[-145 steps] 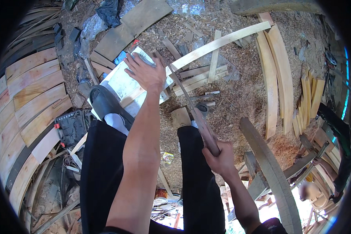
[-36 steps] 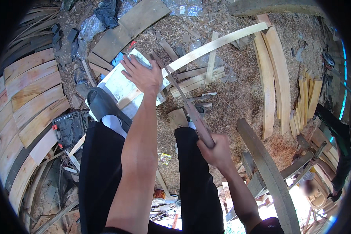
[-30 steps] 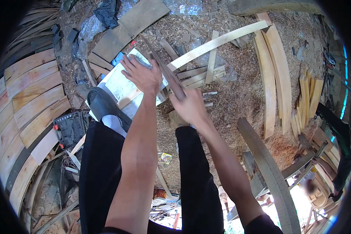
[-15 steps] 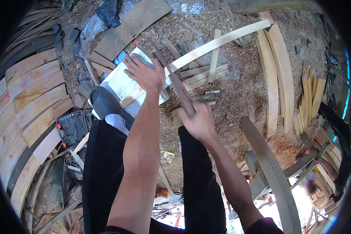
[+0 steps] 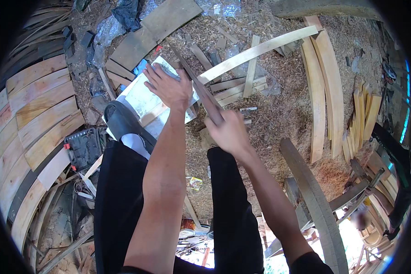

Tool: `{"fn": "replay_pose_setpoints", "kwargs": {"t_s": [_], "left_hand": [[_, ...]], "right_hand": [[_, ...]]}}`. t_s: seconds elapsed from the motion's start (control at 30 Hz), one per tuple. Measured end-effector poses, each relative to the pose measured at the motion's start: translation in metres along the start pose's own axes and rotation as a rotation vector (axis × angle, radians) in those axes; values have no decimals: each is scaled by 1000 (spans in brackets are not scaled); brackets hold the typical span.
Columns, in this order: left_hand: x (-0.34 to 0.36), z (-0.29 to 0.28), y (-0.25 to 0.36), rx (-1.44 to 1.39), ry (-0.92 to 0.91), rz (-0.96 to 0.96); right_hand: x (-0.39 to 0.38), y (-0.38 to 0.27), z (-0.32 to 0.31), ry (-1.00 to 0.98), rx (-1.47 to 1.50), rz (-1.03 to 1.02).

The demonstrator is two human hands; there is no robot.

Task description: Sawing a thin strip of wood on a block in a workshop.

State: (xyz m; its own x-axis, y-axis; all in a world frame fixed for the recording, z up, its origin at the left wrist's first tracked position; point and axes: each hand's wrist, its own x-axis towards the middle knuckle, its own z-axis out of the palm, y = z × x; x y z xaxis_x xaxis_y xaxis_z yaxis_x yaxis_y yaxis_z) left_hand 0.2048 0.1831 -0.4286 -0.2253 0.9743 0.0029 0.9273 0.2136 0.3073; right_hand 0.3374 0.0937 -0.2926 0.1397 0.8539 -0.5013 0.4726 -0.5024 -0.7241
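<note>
My left hand (image 5: 169, 87) lies flat with fingers spread over a white flat-topped block (image 5: 139, 98), pressing on a long pale wooden strip (image 5: 260, 48). The strip runs under this hand and out to the far right. My right hand (image 5: 229, 132), slightly blurred, is closed round the near end of a handsaw (image 5: 204, 98) with a long brown blade. That blade slants across the strip just right of my left hand; its cutting edge is hard to make out. My foot in a black slipper (image 5: 125, 121) rests at the block's near left side.
Stacked wooden boards (image 5: 45, 114) fill the left side, by an open black tool case (image 5: 83, 148). Long curved planks (image 5: 329, 91) lie on the right, near a bundle of short slats (image 5: 363, 114). A thick curved beam (image 5: 313, 192) stands near right. Another person's dark sleeve (image 5: 395, 146) shows far right.
My right hand has pushed the handsaw forward and left along its length, so its far tip reaches further past the strip. My left hand and the strip stay nearly in place.
</note>
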Motion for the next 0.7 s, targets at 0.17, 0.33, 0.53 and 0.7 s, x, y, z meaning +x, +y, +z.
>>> {"fn": "replay_pose_setpoints", "kwargs": {"t_s": [0.17,0.33,0.53,0.7], "left_hand": [[0,5,0,-30,-47,-2],[-1,2,5,-43,-43,-23],[-2,0,1,-18,22,-2],[-5,3,6,-15,12,-4]], "right_hand": [[61,-27,14,-118,-55,222],[28,-14,2,-56,65,192],[-107,6,-43,-69,56,164],[-135,7,-59,-119,67,276]]}}
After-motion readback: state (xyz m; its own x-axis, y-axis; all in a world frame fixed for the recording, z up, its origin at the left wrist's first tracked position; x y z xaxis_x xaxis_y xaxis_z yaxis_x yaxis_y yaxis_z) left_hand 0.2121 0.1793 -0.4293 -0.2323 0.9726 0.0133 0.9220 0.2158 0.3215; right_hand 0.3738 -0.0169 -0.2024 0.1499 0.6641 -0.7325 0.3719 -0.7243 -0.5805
